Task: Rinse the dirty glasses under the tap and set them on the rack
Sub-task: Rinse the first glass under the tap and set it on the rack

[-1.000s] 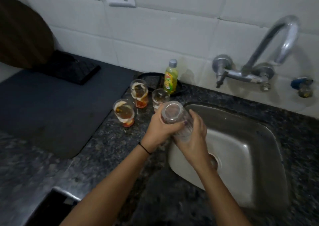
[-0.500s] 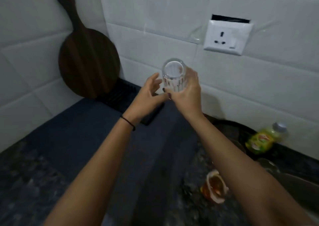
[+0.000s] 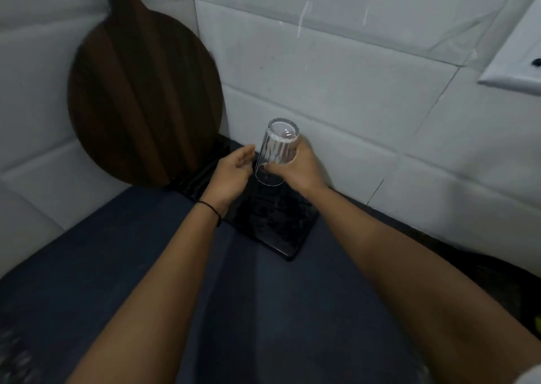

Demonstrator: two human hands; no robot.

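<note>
The clear glass (image 3: 276, 152) is upside down, base up and rim down, tilted slightly, directly over the far end of the black drying rack (image 3: 278, 225). Its rim seems to sit just above the rack, though the dim view does not show whether they touch. The right hand (image 3: 304, 169) holds it from the 3 o'clock side, its grip closed around the lower wall of the glass with fingers curled across the front. The left hand (image 3: 234, 172) is at the glass's 9 o'clock, just beside it, its grip loose and holding nothing, palm turned toward the glass. A thin black band (image 3: 210, 208) circles the left wrist.

The rack lies on a dark blue mat (image 3: 146, 252) that covers the surface, close against the white tiled wall (image 3: 336, 90). At 10 o'clock from the glass a round dark wooden cutting board (image 3: 140, 90) leans upright in the corner, its lower edge at the rack's far left end. At 2 o'clock, near the frame edge, a white wall socket (image 3: 515, 61) is partly visible.
</note>
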